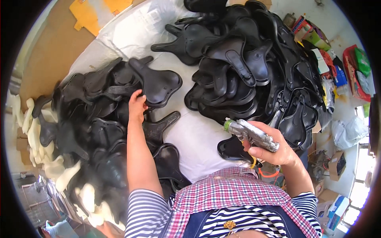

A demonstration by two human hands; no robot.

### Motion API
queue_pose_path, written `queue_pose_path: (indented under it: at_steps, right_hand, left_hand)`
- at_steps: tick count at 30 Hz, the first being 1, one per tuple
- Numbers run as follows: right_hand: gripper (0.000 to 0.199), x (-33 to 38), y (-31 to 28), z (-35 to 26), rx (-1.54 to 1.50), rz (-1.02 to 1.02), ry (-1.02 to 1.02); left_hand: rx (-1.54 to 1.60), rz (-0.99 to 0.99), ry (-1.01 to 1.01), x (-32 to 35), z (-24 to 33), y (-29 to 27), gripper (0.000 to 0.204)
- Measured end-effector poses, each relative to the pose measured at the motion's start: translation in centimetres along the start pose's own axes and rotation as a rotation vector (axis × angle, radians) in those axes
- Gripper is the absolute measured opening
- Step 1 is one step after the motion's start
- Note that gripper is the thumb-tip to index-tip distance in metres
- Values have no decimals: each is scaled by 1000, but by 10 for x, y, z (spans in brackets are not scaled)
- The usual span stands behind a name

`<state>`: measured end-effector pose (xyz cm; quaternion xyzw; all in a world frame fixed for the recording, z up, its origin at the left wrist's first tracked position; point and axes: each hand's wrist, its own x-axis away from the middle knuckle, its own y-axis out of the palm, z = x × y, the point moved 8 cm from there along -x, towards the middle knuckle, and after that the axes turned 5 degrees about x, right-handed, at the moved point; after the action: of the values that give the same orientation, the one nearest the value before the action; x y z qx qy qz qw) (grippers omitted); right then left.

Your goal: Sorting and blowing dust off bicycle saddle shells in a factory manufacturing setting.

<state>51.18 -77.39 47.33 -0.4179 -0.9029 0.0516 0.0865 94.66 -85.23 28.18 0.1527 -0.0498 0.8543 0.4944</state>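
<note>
My left hand [137,106] reaches forward to the left heap, its fingers curled at the near edge of a black bicycle saddle piece [160,85]. That piece lies on top of the heap, its wide end toward the middle. My right hand [272,146] is wrapped round a worn silver spray gun [254,135] with a green ring at its nozzle, which points left. An orange hose [268,174] shows below that hand. Just left of the gun, another black saddle piece [231,148] lies on the white sheet [198,137].
More black saddle pieces are heaped at the left [107,131] and far right [238,55]. Cream saddle-shaped pieces [65,176] line the left rim. Yellow card [93,18] lies at the back left. Plastic bags [349,133] and boxes [337,166] stand along the right wall.
</note>
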Motion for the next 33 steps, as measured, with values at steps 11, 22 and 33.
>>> queue_pose_path:
  at_steps: [11, 22, 33]
  right_hand:
    - [53, -41, 2, -65, -29, 55, -179]
    - [52, -38, 6, 1, 103, -40, 68]
    - [50, -70, 2, -56, -116, 18, -192]
  left_hand:
    - [110, 168, -157, 16, -47, -31, 41]
    - [-802, 512, 97, 7, -21, -40, 55]
    - [511, 479, 364, 70, 60, -170, 44]
